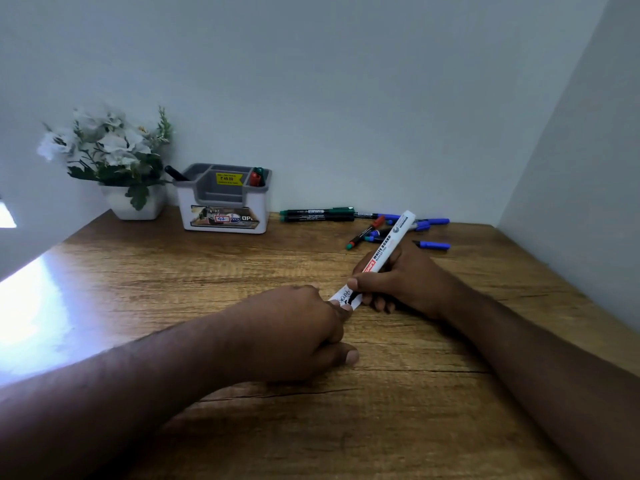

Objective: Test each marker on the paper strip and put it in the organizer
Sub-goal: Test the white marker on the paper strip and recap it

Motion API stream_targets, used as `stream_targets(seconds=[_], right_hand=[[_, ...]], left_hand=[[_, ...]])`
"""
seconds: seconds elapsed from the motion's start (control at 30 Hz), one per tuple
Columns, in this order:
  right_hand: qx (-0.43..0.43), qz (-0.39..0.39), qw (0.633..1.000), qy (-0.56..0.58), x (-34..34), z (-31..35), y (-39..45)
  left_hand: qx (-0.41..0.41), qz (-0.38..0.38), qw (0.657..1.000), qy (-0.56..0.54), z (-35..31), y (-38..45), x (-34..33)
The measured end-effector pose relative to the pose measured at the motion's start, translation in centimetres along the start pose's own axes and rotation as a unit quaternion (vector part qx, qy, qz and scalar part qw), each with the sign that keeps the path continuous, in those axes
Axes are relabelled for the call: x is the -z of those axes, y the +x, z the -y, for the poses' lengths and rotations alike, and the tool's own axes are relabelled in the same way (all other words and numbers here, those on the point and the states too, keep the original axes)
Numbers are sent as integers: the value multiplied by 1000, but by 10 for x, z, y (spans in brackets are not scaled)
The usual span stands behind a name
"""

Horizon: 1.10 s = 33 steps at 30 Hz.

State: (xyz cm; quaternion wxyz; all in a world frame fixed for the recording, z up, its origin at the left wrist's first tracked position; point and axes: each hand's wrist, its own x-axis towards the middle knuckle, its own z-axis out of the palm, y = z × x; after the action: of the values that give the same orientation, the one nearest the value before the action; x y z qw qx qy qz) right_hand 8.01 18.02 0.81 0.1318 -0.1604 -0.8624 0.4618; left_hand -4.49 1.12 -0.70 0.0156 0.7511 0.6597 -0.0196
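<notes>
My right hand grips a white whiteboard marker, its black tip down on a small white paper strip that bears black scribbles. My left hand lies on the table with its fingertips on the strip's left end; most of the strip is hidden under both hands. The white and grey organizer stands at the back by the wall, with a black marker in its left slot and a red one beside a green one in its right slot.
Several loose markers, green, black, red and blue, lie at the back right of the wooden table. A white pot of artificial flowers stands left of the organizer. Walls close in at the back and right.
</notes>
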Motion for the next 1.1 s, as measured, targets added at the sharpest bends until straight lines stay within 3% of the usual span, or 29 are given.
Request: stream_targets(seconds=[1.1], right_hand=[[-35,-54,998,-11,-2,3,0]], left_hand=[[20,34,999,22,-4,1,8]])
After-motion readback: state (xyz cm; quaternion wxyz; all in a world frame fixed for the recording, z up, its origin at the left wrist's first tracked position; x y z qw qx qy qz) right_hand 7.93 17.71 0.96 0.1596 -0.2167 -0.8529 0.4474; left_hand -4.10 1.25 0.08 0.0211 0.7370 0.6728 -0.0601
